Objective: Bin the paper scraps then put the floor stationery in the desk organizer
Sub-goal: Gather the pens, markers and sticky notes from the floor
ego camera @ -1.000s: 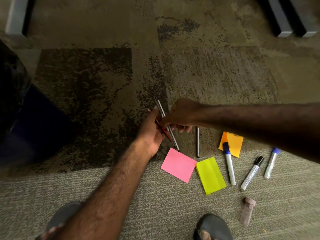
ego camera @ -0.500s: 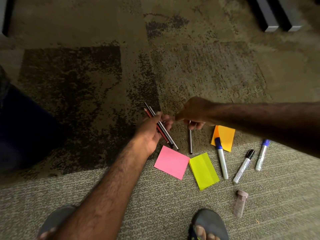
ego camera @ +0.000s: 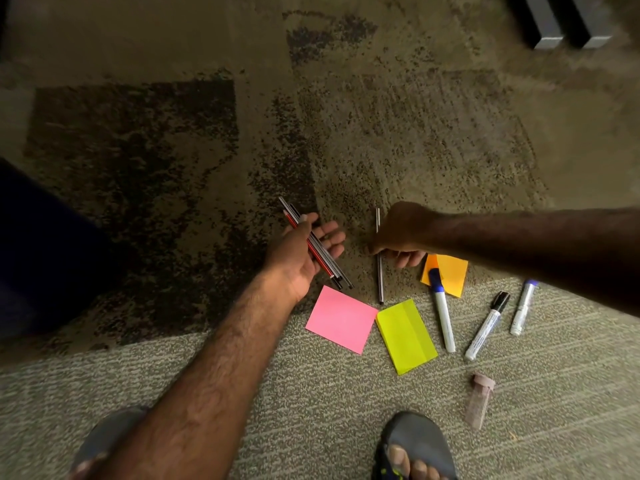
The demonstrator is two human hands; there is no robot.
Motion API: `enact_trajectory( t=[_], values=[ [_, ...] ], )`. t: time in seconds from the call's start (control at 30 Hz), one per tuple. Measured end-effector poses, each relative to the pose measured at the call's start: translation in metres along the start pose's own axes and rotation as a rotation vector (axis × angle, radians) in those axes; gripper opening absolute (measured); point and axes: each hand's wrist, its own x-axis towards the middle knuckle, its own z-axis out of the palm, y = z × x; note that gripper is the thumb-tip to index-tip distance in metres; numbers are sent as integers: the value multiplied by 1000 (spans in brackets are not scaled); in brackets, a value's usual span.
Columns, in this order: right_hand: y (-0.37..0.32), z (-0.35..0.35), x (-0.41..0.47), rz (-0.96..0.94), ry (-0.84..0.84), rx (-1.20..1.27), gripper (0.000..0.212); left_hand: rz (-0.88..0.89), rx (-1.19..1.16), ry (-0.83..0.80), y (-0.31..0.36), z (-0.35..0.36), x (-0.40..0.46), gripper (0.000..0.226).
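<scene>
Gripping, apparently, a pencil (ego camera: 380,275) pointing straight away: right hand (ego camera: 401,233); left hand (ego camera: 298,258)'s fingers (ego camera: 329,237) holding slanted pencils (ego camera: 322,251).

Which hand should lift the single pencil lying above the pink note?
Right. The right hand has its fingers closed on the lone pencil. The left hand is occupied, its thumb pinning a bundle of pencils against the palm.

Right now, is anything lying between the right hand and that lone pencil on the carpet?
Nothing visible does. The right hand curls its fingers round the lone pencil; the left hand holds the pencil bundle off to the side.
</scene>
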Motion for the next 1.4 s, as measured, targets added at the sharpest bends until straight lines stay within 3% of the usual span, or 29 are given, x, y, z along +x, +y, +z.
enact_trajectory(
  t=[0.2, 0.5, 0.87, 1.4],
  values=[
    [3, -5, 2, -5, -51, -39, 25, -11, 6, 4, -2, -2, 3, 22],
    [-3, -13, -19, -130, 22, 57, 26, -51, 96, -5, -7, 12, -4, 23],
    [1, -9, -68, -246, -14, 84, 34, -153, 169, -209, -27, 46, -22, 31],
    [74, -17, -112, -231, 196, 288, 30, -220, 194, -329, -54, 81, -35, 18]
  ],
)
